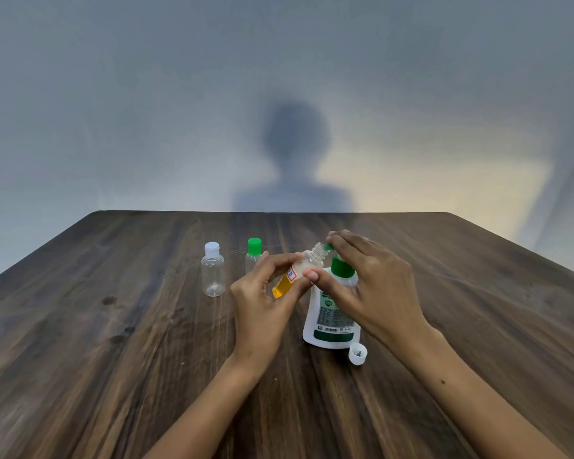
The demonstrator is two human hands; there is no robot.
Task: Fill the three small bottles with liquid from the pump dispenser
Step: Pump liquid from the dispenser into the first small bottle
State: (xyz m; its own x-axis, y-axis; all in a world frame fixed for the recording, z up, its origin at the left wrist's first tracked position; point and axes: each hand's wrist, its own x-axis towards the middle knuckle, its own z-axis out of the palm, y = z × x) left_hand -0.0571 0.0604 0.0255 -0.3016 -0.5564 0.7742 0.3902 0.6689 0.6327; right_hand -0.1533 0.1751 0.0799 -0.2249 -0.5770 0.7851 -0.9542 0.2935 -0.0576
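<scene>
**One bottle at the spout, two waiting**

Three small bottles are on view. One, uncapped and tilted (299,270), holds orange liquid in its lower part; the left hand (262,303) pinches it between thumb and fingers, neck just beside the green spout of the single pump dispenser (333,309). The right hand (368,283) lies over the pump head, fingers fairly straight. At ten o'clock from the dispenser stand one clear white-capped bottle (213,271) and one green-capped bottle (254,256). One loose white cap (358,353) lies at five o'clock on the wooden table (113,359).
</scene>
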